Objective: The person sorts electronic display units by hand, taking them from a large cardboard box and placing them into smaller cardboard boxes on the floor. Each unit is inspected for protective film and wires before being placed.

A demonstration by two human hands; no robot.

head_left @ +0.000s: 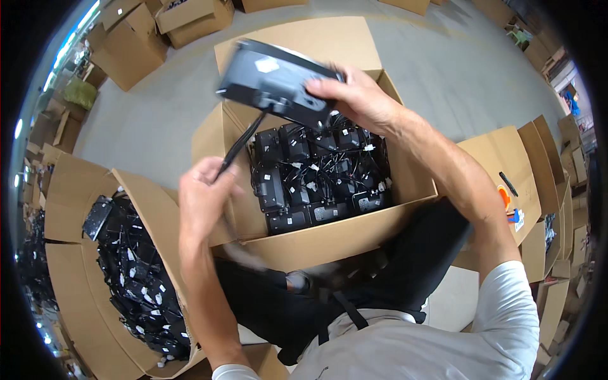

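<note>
My right hand [361, 98] grips one end of a black rectangular housing [285, 73], thumb on its upper face, which bears a small white label. The housing is tilted and somewhat blurred, above the far side of an open carton [316, 244]. A bundled black cable [244, 142] runs down from its edge to my left hand [206, 190], whose fingers are closed round it. Inside the carton, similar black housings [316, 212] lie in rows, with cables and white connectors on top. What the cable's far end looks like is hidden or smeared by motion.
At the left, a large open carton [149, 196] holds a loose heap of black cabled housings [139, 278]. To the right, a cardboard surface [487, 164] bears a black marker-like stick [508, 183] plus orange and blue items. More cartons [130, 47] stand on the grey floor behind.
</note>
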